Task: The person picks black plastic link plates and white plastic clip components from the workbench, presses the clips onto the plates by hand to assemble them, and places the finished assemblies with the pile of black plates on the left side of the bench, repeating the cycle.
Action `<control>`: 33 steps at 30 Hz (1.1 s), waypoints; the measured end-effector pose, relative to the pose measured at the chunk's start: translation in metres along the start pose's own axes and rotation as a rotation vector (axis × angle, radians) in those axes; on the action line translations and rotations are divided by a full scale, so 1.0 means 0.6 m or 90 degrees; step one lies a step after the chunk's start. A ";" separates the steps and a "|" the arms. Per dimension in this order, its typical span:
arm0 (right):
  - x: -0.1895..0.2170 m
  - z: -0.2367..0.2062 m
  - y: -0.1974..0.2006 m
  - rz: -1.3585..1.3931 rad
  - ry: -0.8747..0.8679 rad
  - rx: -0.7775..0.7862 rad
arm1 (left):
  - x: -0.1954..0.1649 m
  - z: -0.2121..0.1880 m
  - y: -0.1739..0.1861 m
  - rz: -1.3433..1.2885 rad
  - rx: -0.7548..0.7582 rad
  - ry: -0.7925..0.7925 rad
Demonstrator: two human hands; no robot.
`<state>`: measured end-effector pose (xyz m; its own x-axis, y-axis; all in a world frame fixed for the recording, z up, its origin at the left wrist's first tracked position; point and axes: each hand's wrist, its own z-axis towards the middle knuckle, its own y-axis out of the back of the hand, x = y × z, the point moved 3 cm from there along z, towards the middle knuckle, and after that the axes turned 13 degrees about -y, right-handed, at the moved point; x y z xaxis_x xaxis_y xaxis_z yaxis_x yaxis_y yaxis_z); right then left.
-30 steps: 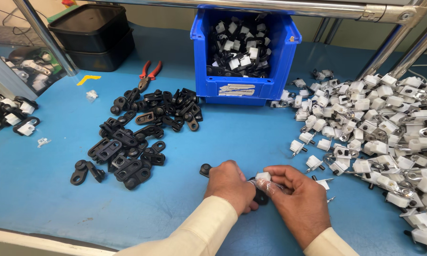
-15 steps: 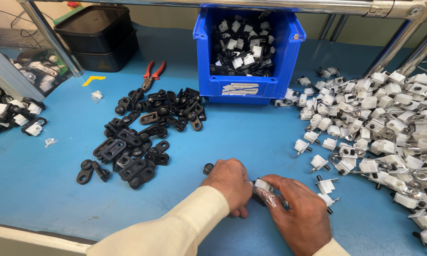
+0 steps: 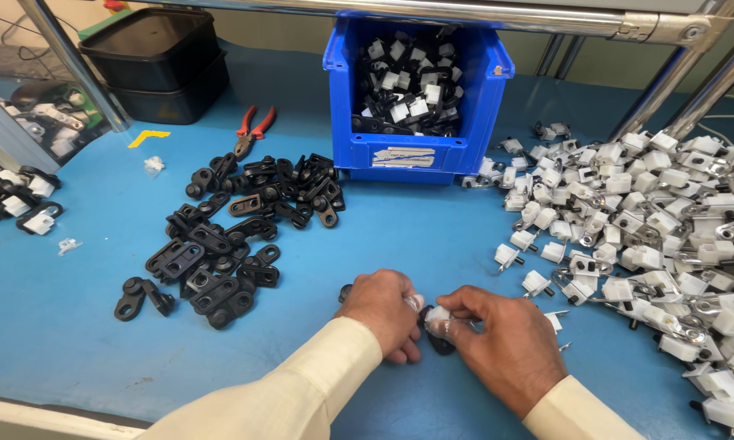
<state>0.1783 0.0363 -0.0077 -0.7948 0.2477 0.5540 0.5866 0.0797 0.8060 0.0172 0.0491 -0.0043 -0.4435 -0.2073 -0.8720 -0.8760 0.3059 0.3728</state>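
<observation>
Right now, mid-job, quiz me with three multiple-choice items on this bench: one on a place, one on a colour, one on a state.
1. Where do the pliers lie?
A. left of the blue bin
B. inside it
C. among the white parts

2. What colour is the pile of flat links?
A. white
B. black
C. red

3. What are both hands doing?
A. resting flat
B. pinching one small white-and-black part
C. lifting the bin

Answers:
A, red handles left of the bin.
B, the links are black.
C is wrong; B, left hand and right hand meet on it.
</observation>
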 end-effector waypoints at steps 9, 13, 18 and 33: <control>-0.043 0.058 -0.028 0.216 0.022 0.116 | 0.014 -0.027 -0.024 0.042 0.048 -0.001; -0.050 0.072 -0.033 0.214 0.018 0.172 | 0.014 -0.016 -0.023 0.022 0.077 0.003; -0.054 0.072 -0.042 0.239 0.000 0.214 | 0.019 -0.006 -0.019 -0.063 0.106 0.021; 0.011 0.000 -0.013 0.020 0.242 -0.125 | -0.026 -0.034 -0.015 0.209 -0.024 -0.055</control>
<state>0.1686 0.0374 -0.0106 -0.7997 -0.1291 0.5863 0.5994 -0.1167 0.7919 0.0282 0.0309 0.0123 -0.6868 -0.0233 -0.7265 -0.6963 0.3080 0.6483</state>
